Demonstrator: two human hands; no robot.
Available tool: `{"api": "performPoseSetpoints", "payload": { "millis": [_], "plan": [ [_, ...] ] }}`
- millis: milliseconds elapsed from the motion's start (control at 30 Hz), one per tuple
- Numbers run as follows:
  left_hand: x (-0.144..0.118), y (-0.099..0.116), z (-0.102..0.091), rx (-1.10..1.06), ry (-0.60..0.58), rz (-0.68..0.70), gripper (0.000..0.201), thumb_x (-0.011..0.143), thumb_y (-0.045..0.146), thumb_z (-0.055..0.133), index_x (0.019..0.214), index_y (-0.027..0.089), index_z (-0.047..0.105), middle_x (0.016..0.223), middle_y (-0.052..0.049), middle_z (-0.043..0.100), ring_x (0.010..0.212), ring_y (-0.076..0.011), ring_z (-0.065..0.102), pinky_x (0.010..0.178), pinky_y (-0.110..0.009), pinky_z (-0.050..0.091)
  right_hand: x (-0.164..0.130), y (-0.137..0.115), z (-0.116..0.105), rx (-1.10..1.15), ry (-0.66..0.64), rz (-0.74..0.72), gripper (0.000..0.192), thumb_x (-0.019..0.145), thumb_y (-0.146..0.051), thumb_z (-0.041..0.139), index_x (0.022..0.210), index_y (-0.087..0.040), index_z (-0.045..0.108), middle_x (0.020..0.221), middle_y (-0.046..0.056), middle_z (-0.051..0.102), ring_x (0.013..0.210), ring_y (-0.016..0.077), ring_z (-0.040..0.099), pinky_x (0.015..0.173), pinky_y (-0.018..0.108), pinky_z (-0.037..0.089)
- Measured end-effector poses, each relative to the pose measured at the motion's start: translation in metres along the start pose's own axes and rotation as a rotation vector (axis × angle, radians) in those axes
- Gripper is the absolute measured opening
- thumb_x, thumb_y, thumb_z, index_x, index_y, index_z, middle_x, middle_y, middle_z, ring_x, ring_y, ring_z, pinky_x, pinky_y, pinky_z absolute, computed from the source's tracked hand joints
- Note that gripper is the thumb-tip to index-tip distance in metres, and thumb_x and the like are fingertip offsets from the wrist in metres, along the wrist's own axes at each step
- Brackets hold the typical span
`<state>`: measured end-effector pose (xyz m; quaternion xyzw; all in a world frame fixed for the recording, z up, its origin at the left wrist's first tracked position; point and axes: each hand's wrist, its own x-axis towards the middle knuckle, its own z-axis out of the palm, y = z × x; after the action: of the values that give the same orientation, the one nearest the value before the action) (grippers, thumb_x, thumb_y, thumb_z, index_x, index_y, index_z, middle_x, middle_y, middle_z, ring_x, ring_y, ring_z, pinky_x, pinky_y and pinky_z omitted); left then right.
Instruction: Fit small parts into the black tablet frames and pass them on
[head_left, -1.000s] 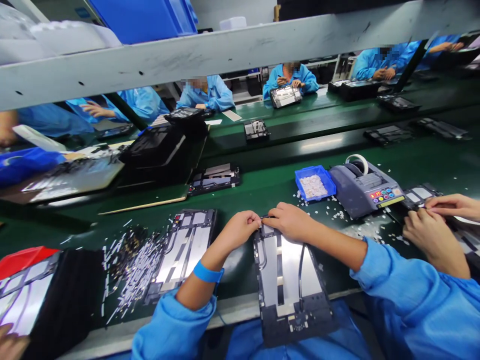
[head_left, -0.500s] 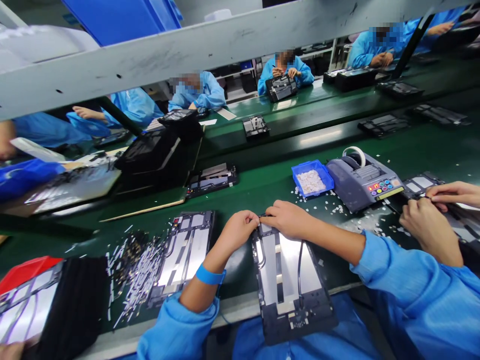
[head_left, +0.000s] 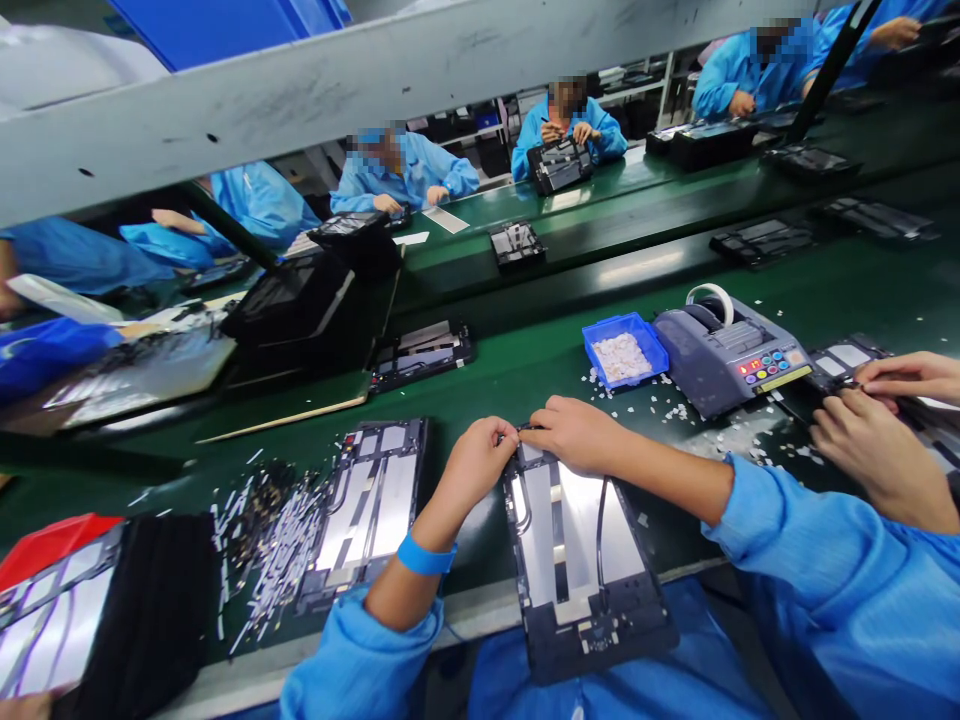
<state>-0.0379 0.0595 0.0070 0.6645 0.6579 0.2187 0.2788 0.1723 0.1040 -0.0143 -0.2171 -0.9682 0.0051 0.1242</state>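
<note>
On the green belt, both hands are meeting at the far edge of a flat, rectangular metal panel (head_left: 574,560). The left hand (head_left: 476,465) and the right hand (head_left: 574,432) are pinching a thin black cable (head_left: 525,428) there, fingers curled.

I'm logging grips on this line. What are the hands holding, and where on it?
Both hands, left and right, pinch something small and dark at the far top edge of the tablet back panel; what it is cannot be told.

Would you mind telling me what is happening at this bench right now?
A person in a blue smock has both hands at the far edge of a dark tablet back panel lying on the green belt. The left hand and right hand pinch something small there, too small to identify. A co-worker's hands work beside a tape dispenser.
</note>
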Motion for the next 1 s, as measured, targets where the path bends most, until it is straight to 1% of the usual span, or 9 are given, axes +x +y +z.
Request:
{"api": "performPoseSetpoints", "payload": {
  "millis": [100, 167, 233, 367, 500, 667, 833, 933, 1000],
  "plan": [
    [-0.003, -0.002, 0.005, -0.018, 0.05, -0.013, 0.009, 0.086, 0.025, 0.057, 0.09, 0.021, 0.063, 0.073, 0.003, 0.054, 0.07, -0.0172, 0.051, 0.065, -0.029, 0.035, 0.0, 0.001, 0.001, 0.007, 0.009, -0.013, 0.031, 0.103, -0.016, 0.052, 0.131, -0.018, 0.066, 0.107, 0.009, 0.067, 0.089, 0.0232, 0.048, 0.08, 0.035, 0.04],
    [-0.003, -0.004, 0.01, -0.094, 0.095, -0.062, 0.017, 0.085, 0.027, 0.06, 0.101, 0.021, 0.061, 0.068, 0.007, 0.045, 0.064, -0.0153, 0.046, 0.06, -0.028, 0.031, -0.001, 0.001, 0.002, 0.014, 0.014, -0.017, 0.029, 0.104, -0.017, 0.052, 0.129, -0.017, 0.067, 0.105, 0.009, 0.067, 0.089, 0.0229, 0.048, 0.081, 0.035, 0.039],
    [-0.004, -0.008, 0.018, -0.21, 0.14, -0.133, 0.026, 0.083, 0.028, 0.064, 0.108, 0.021, 0.057, 0.069, 0.008, 0.04, 0.062, -0.0137, 0.043, 0.059, -0.027, 0.03, -0.001, 0.001, 0.002, 0.018, 0.014, -0.017, 0.025, 0.105, -0.017, 0.05, 0.122, -0.016, 0.068, 0.103, 0.009, 0.067, 0.087, 0.0225, 0.048, 0.081, 0.035, 0.039],
    [-0.006, -0.014, 0.033, -0.434, 0.218, -0.245, 0.027, 0.082, 0.028, 0.065, 0.107, 0.02, 0.057, 0.072, 0.008, 0.041, 0.063, -0.0121, 0.043, 0.059, -0.025, 0.033, -0.002, 0.001, 0.002, 0.02, 0.017, -0.011, 0.022, 0.105, -0.016, 0.049, 0.113, -0.015, 0.069, 0.103, 0.01, 0.068, 0.087, 0.0227, 0.047, 0.082, 0.035, 0.039],
    [-0.012, -0.015, 0.04, -0.513, 0.265, -0.241, 0.034, 0.079, 0.026, 0.068, 0.111, 0.02, 0.058, 0.077, 0.007, 0.045, 0.066, -0.0119, 0.046, 0.061, -0.024, 0.038, -0.003, 0.001, 0.003, 0.046, 0.015, -0.012, 0.024, 0.104, -0.015, 0.049, 0.118, -0.015, 0.068, 0.105, 0.011, 0.067, 0.089, 0.0233, 0.048, 0.082, 0.035, 0.039],
    [-0.015, -0.013, 0.038, -0.569, 0.201, -0.246, 0.037, 0.078, 0.024, 0.068, 0.114, 0.02, 0.058, 0.081, 0.005, 0.05, 0.071, -0.013, 0.05, 0.064, -0.025, 0.04, 0.002, -0.001, -0.004, 0.0, -0.053, -0.003, 0.038, 0.103, -0.013, 0.048, 0.137, -0.019, 0.061, 0.105, 0.01, 0.065, 0.086, 0.0242, 0.046, 0.078, 0.036, 0.038],
    [-0.014, -0.015, 0.036, -0.578, 0.144, -0.219, 0.038, 0.08, 0.023, 0.066, 0.116, 0.018, 0.057, 0.083, 0.003, 0.054, 0.075, -0.0141, 0.053, 0.067, -0.026, 0.042, 0.008, -0.004, -0.016, -0.038, -0.165, -0.012, 0.042, 0.1, -0.012, 0.05, 0.14, -0.022, 0.06, 0.105, 0.011, 0.063, 0.089, 0.0253, 0.048, 0.075, 0.035, 0.038],
    [-0.012, -0.016, 0.035, -0.555, 0.126, -0.211, 0.042, 0.08, 0.023, 0.065, 0.121, 0.017, 0.057, 0.084, 0.003, 0.053, 0.075, -0.014, 0.052, 0.067, -0.026, 0.042, 0.013, -0.002, -0.016, -0.022, -0.182, -0.015, 0.047, 0.1, -0.013, 0.05, 0.145, -0.025, 0.058, 0.107, 0.012, 0.063, 0.091, 0.0259, 0.05, 0.075, 0.035, 0.041],
    [-0.01, -0.016, 0.033, -0.54, 0.107, -0.205, 0.046, 0.08, 0.023, 0.065, 0.125, 0.017, 0.057, 0.084, 0.003, 0.053, 0.074, -0.0143, 0.052, 0.067, -0.027, 0.042, 0.017, 0.0, -0.015, 0.027, -0.189, -0.006, 0.047, 0.1, -0.013, 0.05, 0.144, -0.025, 0.06, 0.105, 0.012, 0.065, 0.091, 0.0259, 0.052, 0.077, 0.035, 0.043]
  ]
}}
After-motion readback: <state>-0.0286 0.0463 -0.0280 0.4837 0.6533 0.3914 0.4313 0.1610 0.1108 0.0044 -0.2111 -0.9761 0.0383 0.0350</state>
